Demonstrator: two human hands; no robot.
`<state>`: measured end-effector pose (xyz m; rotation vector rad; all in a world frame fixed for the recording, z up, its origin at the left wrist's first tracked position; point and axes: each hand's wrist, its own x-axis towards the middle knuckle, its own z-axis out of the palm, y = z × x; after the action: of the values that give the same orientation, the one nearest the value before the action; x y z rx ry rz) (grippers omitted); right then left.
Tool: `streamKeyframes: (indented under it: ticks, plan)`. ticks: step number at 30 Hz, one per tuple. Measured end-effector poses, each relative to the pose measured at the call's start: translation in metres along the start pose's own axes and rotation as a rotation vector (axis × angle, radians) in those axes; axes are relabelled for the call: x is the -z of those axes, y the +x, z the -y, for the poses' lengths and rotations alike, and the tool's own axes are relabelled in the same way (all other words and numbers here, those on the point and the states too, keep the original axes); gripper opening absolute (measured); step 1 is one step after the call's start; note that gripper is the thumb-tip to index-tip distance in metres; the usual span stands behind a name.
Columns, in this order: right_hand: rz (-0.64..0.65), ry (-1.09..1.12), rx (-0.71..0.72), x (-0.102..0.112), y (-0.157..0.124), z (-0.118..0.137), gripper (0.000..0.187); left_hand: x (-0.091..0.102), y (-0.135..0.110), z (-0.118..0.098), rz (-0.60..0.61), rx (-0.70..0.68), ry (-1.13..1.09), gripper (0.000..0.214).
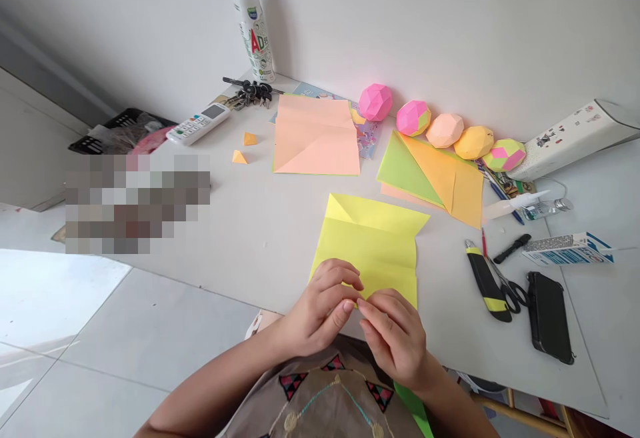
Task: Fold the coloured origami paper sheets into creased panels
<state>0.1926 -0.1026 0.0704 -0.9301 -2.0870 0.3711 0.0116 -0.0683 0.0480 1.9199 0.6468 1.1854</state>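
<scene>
A yellow sheet of paper [373, 245] with crease lines and a folded strip along its far side lies on the table in front of me. My left hand [327, 308] is over its near left part, fingers curled and thumb pressed towards the index finger. Close against it, my right hand [395, 331] has its fingers bent in a pinch at the sheet's near edge. The fingertips of both hands meet. Whatever is between them is too small or too hidden to make out.
Beyond the sheet lie peach paper [315, 135], green and orange papers [430, 171], and a row of faceted paper balls [445, 131]. Two small orange folded pieces [240, 157] lie left. Rightward are a utility knife [487, 281], scissors [513, 291] and a black phone [550, 318].
</scene>
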Motion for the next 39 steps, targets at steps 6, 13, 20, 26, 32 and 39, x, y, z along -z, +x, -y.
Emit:
streamKeyframes:
  ticks: [6, 13, 20, 26, 32, 39]
  plan:
    - [0.026, 0.024, 0.0, 0.002, 0.001, -0.002, 0.047, -0.001, -0.001, -0.004, 0.007, 0.096, -0.125, 0.028]
    - [0.344, -0.275, -0.124, 0.021, 0.008, -0.034, 0.029, 0.019, -0.011, 0.01, -0.065, 0.131, -0.106, 0.021]
    - [0.416, -0.332, 0.087, 0.013, 0.014, -0.042, 0.024, 0.047, -0.035, 0.021, -0.182, 0.035, 0.331, 0.03]
    - [0.585, -0.32, 0.248, -0.016, 0.012, -0.024, 0.022, 0.038, -0.07, 0.019, 0.098, -0.123, 0.655, 0.035]
    - [0.712, -0.51, 0.24, -0.031, 0.018, -0.014, 0.046, 0.039, -0.075, 0.019, 0.112, -0.179, 0.73, 0.027]
    - [0.756, -0.593, 0.261, -0.036, 0.028, -0.009, 0.039, 0.032, -0.073, 0.014, 0.174, -0.177, 0.861, 0.014]
